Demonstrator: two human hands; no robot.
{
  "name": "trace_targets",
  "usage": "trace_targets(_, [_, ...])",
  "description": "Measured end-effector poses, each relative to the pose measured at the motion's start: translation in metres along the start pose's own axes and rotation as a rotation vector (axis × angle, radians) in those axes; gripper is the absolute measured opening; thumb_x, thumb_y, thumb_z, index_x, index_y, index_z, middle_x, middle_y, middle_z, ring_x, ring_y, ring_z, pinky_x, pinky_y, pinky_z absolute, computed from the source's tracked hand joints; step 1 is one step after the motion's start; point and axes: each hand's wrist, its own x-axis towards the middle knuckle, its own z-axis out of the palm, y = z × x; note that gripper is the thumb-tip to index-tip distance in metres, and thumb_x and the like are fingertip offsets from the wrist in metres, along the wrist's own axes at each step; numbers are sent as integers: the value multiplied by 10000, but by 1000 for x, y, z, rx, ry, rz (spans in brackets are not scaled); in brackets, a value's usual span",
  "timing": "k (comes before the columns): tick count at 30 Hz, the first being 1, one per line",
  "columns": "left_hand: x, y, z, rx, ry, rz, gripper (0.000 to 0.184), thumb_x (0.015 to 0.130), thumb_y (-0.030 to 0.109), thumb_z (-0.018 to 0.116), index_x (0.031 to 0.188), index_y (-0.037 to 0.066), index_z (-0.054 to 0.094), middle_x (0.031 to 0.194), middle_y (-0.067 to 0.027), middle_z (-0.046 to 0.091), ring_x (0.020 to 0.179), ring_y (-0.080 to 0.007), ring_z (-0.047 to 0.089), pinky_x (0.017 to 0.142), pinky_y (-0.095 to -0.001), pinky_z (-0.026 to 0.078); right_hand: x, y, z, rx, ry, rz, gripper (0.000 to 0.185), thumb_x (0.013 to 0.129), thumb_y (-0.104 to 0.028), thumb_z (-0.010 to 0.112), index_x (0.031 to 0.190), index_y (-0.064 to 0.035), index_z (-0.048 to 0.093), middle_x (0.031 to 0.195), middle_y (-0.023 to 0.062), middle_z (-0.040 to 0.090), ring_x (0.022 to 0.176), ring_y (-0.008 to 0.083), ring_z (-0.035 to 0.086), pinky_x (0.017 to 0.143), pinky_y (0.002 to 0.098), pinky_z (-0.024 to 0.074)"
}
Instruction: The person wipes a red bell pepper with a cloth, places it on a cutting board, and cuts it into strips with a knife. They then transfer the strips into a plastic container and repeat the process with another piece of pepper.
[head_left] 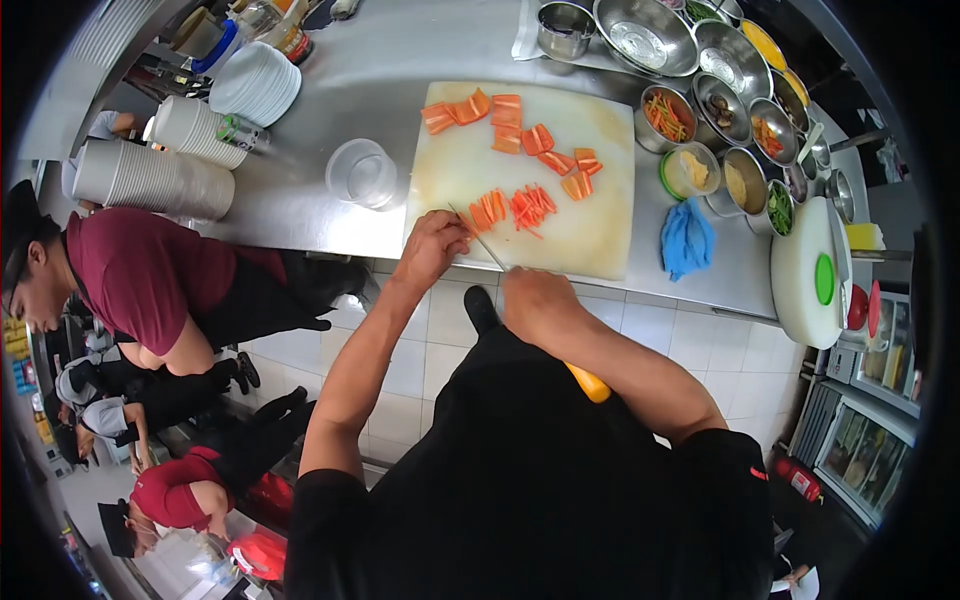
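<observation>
Right hand [540,305] grips a knife [487,247]; left hand [437,245] (fingers curled) beside sliced pepper [489,208], hold unclear.

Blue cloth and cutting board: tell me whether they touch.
Apart: the head view shows a strip of steel table between the blue cloth and the cutting board.
</observation>
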Motion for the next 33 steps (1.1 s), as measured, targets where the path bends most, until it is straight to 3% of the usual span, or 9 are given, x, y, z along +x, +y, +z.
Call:
trace_targets(6, [-5, 5, -3, -36, 42, -58, 212, 639, 14, 765, 839, 51, 704, 933, -75, 644, 923, -278, 607, 822, -371, 499, -55, 17, 2, -51, -162, 174, 188, 824, -94, 536, 944, 39, 594, 860, 233, 682, 806, 373, 686, 720, 468, 545])
trace_targets(14, [-1, 2, -6, 6, -32, -19, 165, 682, -23, 728, 830, 41, 695, 926, -95, 640, 924, -294, 606, 820, -373, 500, -51, 13, -7, -21, -42, 81, 210, 823, -110, 537, 961, 47, 545, 811, 226, 666, 783, 380, 671, 694, 469, 538])
trace_targets(19, [2, 4, -5, 88, -36, 27, 152, 694, -57, 692, 815, 34, 680, 904, -92, 630, 871, -301, 584, 783, -382, 484, -10, 0, -3, 3, 37, -17, 194, 810, -92, 537, 927, 51, 595, 840, 238, 673, 811, 377, 676, 717, 455, 540])
trace_targets(23, [-2, 5, -2, 57, -4, -11, 148, 700, -49, 688, 822, 33, 680, 917, -91, 635, 888, -299, 592, 795, -388, 487, 3, -4, -3, -36, 22, -39, 171, 842, -92, 519, 869, 35, 629, 859, 227, 683, 807, 357, 690, 723, 451, 548])
trace_targets(28, [-7, 1, -1, 44, 39, -8, 138, 716, -36, 685, 833, 36, 684, 938, -96, 642, 917, -303, 603, 803, -382, 497, -58, 4, -7, -70, -181, 197, 191, 839, -84, 517, 897, 35, 655, 885, 238, 683, 826, 357, 691, 731, 451, 550])
trace_targets(33, [-3, 5, 1, 31, 58, 5, 144, 706, -44, 669, 822, 41, 678, 929, -88, 640, 905, -300, 599, 804, -384, 491, -28, -2, -16, -34, -80, 72, 210, 833, -93, 527, 961, 36, 633, 872, 249, 681, 819, 368, 691, 736, 459, 549])
